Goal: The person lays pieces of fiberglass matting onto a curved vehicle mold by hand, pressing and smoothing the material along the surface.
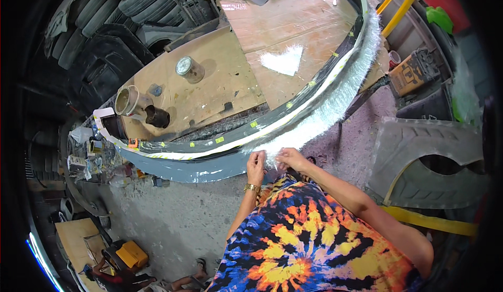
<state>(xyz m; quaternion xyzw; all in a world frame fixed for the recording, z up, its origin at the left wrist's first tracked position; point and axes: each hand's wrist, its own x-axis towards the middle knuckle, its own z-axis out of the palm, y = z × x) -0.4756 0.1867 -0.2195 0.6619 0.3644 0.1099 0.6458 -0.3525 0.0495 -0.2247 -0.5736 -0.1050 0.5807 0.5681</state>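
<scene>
A long curved panel (199,170), grey and glossy on its left part, spans the work surface in front of me. White fiberglass mat (314,121) covers its right part, with a frayed end near my hands. My left hand (256,166) is closed in a pinch at that frayed end. Close beside it, my right hand (292,159) pinches the loose fibres too. Yellow tape pieces (254,124) dot the panel's dark inner side. Another scrap of white fiberglass (283,60) lies on the cardboard behind the panel.
On the cardboard-covered table (220,90) stand an open can (190,69) and a stained container (131,102). Stacked tyres (136,1) fill the far left. A grey fender-like part (427,161) lies at right. Another person (120,279) is low at lower left, by a yellow object (131,254).
</scene>
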